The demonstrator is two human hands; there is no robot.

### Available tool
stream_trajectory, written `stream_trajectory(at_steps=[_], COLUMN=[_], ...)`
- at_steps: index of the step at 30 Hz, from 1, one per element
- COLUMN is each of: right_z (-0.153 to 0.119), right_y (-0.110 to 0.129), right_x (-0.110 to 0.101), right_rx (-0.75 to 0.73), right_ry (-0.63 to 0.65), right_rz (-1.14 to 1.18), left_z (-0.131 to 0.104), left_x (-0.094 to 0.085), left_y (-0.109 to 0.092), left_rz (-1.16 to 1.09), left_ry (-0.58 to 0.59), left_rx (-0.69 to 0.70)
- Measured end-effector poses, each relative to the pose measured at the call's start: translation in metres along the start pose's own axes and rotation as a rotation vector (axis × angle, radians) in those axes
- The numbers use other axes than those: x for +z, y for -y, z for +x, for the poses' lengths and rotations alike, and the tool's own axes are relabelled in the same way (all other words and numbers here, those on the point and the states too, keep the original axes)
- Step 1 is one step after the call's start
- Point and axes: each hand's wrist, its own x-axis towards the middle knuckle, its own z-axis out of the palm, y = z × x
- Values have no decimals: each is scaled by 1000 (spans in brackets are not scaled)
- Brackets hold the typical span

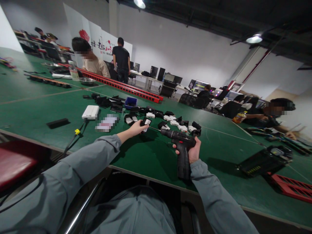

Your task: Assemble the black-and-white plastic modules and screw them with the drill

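My right hand (194, 151) is wrapped round the grip of a black cordless drill (181, 146), its long thin bit pointing left. The bit's tip reaches a small black-and-white part (146, 123) that my left hand (135, 128) pinches just above the table; I cannot tell whether they touch. Behind my hands lie several similar black-and-white parts (173, 122) in a loose row. A small blue bin (131, 102) with dark bits in it stands behind them, close to a heap of black pieces (103, 101).
On the green table (136, 162) are a white box with a cable (90, 112), a blurred-out flat item (107, 123), a black strip (58, 123), long red rails (117, 85), a dark canister (263, 161) and a red frame (292, 187). Other people sit across and at right.
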Motion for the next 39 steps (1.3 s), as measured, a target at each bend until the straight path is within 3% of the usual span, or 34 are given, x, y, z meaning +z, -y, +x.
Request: stream_trajectory(at_steps=[20,31,39], right_z=[-4,-3,-2], right_y=[0,-1,-3], right_x=[6,3,1], right_rx=[19,24,-22], right_ry=[35,24,15], right_rz=[7,8,-95], left_z=[-6,1,1], left_x=[3,2,0], left_y=[-7,7,10], left_rz=[131,177,341], left_ry=[-65,-13,-31], left_rx=[75,148,212])
